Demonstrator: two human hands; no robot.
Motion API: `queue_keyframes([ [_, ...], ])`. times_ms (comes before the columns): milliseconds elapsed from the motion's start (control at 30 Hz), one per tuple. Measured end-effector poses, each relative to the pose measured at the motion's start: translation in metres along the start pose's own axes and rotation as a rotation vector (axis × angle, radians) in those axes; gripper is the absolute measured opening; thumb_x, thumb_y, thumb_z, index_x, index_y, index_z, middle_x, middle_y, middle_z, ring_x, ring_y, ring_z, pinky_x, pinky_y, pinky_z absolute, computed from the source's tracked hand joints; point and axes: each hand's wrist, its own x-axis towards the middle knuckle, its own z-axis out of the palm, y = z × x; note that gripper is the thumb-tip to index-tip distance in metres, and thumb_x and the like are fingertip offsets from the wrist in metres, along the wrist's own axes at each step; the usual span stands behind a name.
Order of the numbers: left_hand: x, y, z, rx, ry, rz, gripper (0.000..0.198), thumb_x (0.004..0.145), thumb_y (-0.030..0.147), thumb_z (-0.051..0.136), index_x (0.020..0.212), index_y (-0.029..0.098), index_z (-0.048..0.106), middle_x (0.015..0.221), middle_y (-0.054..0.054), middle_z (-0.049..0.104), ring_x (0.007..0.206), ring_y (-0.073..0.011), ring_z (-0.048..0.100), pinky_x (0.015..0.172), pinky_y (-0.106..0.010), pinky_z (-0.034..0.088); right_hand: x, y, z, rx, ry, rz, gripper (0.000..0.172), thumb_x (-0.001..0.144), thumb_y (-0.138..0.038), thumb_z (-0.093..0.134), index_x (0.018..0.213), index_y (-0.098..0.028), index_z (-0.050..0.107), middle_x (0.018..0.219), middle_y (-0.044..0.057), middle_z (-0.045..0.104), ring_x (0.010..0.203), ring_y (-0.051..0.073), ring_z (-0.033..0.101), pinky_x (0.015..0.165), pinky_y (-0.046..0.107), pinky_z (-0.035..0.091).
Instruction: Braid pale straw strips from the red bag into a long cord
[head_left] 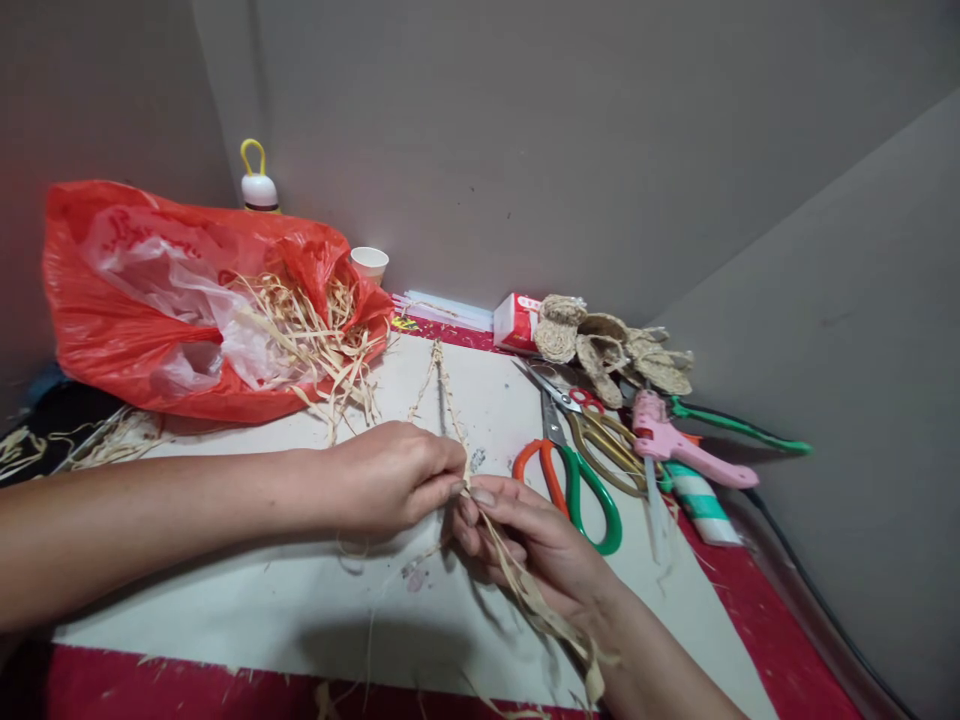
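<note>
A thin braid of pale straw-like fibre runs from the far part of the white board toward me. My left hand is closed with thumb and fingers pinching the braid. Just nearer to me, my right hand pinches the same strand at the point where it turns into loose strips. Those strips trail over my right palm and wrist. The fingertips of both hands almost meet. Right of my right hand lie scissors with green and orange handles.
A red plastic bag full of fibre strips stands at left, a paper cup behind it. On the right are gold-handled scissors, a pink glue gun, coiled woven pieces and a red-white box. Grey walls enclose the table.
</note>
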Motion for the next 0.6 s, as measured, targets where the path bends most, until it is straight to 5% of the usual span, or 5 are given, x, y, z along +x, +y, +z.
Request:
queue_keyframes([
  [600,0.0012,-0.0087,-0.0038,0.042,-0.058,0.185,0.023,0.090,0.019,0.039,0.071,0.016,0.052,0.067,-0.002,0.057,0.060,-0.0100,0.050,0.058,-0.020,0.036,0.0015,0.0013,-0.0060,-0.008,-0.045,-0.024,0.023,0.079,-0.027,0.064,0.064,-0.011,0.058,0.048,0.001,0.059,0.031,-0.001,0.018,0.030,0.012,0.018],
])
